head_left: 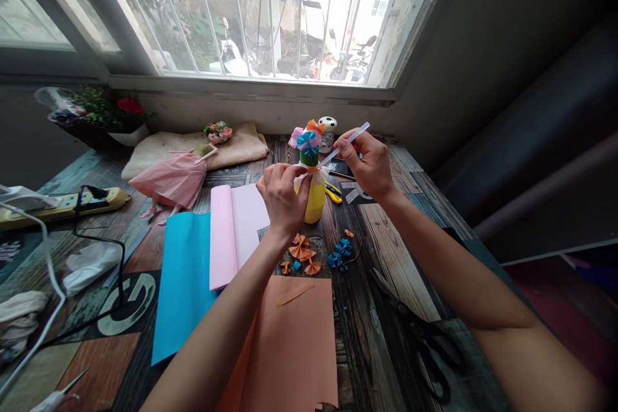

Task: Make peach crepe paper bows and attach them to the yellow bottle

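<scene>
A yellow bottle-shaped vase (315, 203) stands upright on the table, with a green neck (309, 158) and folded paper flowers (308, 140) in blue, pink and orange on top. My left hand (284, 196) is closed at the vase's neck, thumb and fingers pinching there; whether a small piece lies between them is hidden. In my right hand (369, 161) a translucent white glue stick (358, 132) is pinched, slanting down so that its lower end meets the neck. Below the vase lie orange paper bows (300, 247) and blue paper bows (342, 251).
Orange (294, 341), pink (223, 238) and blue paper (183, 277) lie near my left arm. Black scissors (410, 322) rest at right, a yellow cutter (333, 192) behind the vase. A doll (176, 174), power strip (91, 201) and cables are at left.
</scene>
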A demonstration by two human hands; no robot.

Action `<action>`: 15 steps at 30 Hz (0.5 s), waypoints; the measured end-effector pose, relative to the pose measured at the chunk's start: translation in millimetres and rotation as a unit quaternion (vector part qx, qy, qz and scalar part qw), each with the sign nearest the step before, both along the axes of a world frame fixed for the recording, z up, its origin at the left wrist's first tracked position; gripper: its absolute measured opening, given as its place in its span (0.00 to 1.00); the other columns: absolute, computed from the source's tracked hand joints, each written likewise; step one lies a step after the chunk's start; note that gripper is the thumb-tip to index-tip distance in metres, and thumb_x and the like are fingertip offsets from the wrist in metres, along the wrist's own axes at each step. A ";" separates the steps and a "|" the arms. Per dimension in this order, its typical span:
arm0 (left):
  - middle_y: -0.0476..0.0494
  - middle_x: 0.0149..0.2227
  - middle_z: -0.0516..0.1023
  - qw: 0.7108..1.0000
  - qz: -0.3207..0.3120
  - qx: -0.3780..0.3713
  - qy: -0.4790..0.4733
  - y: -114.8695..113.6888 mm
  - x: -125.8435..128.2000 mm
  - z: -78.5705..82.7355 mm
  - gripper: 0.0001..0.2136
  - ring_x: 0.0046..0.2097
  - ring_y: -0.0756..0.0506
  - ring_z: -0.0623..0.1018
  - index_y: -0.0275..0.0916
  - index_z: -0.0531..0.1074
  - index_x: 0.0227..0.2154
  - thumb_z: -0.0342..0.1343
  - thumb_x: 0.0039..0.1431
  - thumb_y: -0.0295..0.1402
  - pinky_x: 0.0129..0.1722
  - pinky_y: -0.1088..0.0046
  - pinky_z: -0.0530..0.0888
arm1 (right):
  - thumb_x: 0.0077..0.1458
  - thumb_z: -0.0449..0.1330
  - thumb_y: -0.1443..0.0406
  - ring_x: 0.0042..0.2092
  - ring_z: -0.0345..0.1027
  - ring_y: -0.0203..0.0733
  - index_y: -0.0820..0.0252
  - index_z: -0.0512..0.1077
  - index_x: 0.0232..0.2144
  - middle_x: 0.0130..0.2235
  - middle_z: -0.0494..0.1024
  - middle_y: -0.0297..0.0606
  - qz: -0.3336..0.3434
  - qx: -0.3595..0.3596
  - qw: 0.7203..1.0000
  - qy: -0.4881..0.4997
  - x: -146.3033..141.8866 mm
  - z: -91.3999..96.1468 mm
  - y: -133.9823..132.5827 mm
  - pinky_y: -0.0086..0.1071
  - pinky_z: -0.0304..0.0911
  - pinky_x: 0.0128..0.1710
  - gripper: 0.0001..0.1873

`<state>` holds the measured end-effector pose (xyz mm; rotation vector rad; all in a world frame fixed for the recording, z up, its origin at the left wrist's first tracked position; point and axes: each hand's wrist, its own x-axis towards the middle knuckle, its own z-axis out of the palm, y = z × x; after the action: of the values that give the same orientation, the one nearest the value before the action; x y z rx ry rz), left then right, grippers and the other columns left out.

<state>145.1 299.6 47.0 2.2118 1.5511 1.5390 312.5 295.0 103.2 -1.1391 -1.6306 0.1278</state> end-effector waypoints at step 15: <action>0.43 0.40 0.75 1.000 0.011 0.022 0.007 0.5 -0.7 -1.7 0.05 0.48 0.39 0.71 0.43 0.73 0.38 0.58 0.58 0.32 0.47 0.62 0.62 | 0.61 0.54 0.54 0.29 0.68 0.38 0.58 0.71 0.29 0.28 0.75 0.35 -0.015 0.011 1.000 -0.005 -1.0 -4.5 -3.8 0.33 0.63 0.32 0.16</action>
<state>144.4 300.1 45.3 2.2415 1.5644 1.5815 311.5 291.2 98.7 -1.1484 -1.6196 0.0843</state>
